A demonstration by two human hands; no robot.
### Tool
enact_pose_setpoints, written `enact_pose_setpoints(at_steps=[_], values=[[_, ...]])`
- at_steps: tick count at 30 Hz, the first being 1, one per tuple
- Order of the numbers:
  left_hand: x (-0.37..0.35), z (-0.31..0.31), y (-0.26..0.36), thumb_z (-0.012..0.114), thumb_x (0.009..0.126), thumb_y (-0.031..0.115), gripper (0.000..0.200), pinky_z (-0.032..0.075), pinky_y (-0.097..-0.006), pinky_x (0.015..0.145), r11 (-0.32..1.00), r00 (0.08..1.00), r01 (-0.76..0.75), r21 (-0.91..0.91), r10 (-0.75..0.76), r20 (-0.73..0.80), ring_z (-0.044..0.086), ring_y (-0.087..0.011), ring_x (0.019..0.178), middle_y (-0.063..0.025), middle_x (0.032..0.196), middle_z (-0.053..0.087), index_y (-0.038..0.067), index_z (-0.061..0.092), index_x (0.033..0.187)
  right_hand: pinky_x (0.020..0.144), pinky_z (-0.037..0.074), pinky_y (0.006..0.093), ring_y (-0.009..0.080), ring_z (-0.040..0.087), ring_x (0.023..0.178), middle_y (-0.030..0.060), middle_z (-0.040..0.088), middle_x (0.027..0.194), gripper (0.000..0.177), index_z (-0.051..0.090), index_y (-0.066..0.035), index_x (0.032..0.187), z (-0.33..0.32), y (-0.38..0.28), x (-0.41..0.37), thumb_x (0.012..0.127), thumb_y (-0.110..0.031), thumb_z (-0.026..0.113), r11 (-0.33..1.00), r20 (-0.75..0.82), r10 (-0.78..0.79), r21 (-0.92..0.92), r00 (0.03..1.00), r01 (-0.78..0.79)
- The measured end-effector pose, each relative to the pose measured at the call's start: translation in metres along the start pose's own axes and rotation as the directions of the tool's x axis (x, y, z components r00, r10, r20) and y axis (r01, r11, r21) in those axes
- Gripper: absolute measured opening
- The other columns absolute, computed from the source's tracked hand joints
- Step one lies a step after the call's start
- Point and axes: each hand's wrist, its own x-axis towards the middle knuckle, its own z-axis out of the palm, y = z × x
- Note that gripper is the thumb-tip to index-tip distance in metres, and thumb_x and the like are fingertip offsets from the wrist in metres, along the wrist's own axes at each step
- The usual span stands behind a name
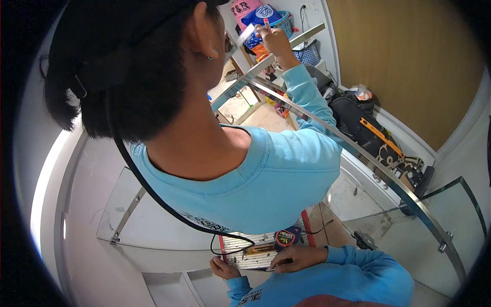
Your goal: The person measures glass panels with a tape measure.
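Observation:
A white ribbed platform (258, 263) with red side edges is in front of my body at the bottom. My left hand (222, 267) is closed round its near left corner. Along the near edge, my right hand (298, 257) rests with its fingers lying over the surface. On the platform, just beyond my right hand, sits a blue and red tape measure (287, 237). Beside it lies a tool with a yellow handle (260, 249), crossed by a black cord (189, 223) that hangs from the co-worker's head.
A co-worker in a light blue shirt (286, 163) is close ahead, back to me, one raised hand (276, 43) at a pale strip. A metal handrail (381, 166) runs over curved glass (450, 215). Bags (358, 120) lie by the right wall.

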Motion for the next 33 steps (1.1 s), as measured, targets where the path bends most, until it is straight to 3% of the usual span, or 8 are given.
enact_pose_setpoints(at_steps=[10,12,14,33], values=[[-0.002,0.002,0.01,0.046,0.097,0.027,0.032,0.025,-0.0228,0.048,0.999,1.0,-0.018,0.05,0.017,0.018,0.032,-0.0058,0.059,0.0031,0.065,0.036,0.003,0.046,0.076,0.072,0.048,0.0325,0.0182,0.062,0.081,0.0092,0.066,0.093,0.038,0.063,-0.005,0.107,0.0,-0.001,0.0,0.091,-0.038,0.056,1.0,0.008,0.004,0.022,1.0,-0.004],[-0.002,0.003,0.006,0.047,0.097,0.028,0.032,0.025,-0.0229,0.048,0.997,0.999,0.04,-0.07,-0.04,-0.009,0.031,-0.0058,0.059,0.0033,0.064,0.036,0.003,0.046,0.075,0.072,0.048,0.0324,0.0182,0.062,0.081,0.0091,0.066,0.093,0.038,0.063,-0.005,0.108,-0.002,-0.004,0.0,0.091,-0.038,0.056,1.0,0.016,0.017,0.024,1.0,-0.018],[-0.001,0.001,0.006,0.047,0.097,0.027,0.032,0.025,-0.0229,0.049,0.999,1.0,0.022,-0.03,-0.022,0.002,0.031,-0.0058,0.059,0.0034,0.064,0.036,0.004,0.046,0.075,0.072,0.048,0.0293,0.0167,0.062,0.082,0.0104,0.067,0.096,0.035,0.063,-0.005,0.112,-0.004,-0.007,0.0,0.091,-0.033,0.058,0.997,0.054,0.077,-0.019,0.996,-0.076],[0.003,-0.003,-0.011,0.046,0.097,0.027,0.033,0.023,-0.0241,0.049,1.0,1.0,0.025,0.011,-0.024,-0.008,0.03,-0.0065,0.059,0.0031,0.063,0.035,0.003,0.045,0.073,0.07,0.048,0.0323,0.0175,0.062,0.079,0.009,0.066,0.092,0.039,0.062,-0.005,0.109,0.0,0.009,0.001,0.092,-0.04,0.054,1.0,0.03,0.013,0.007,0.999,-0.013]])
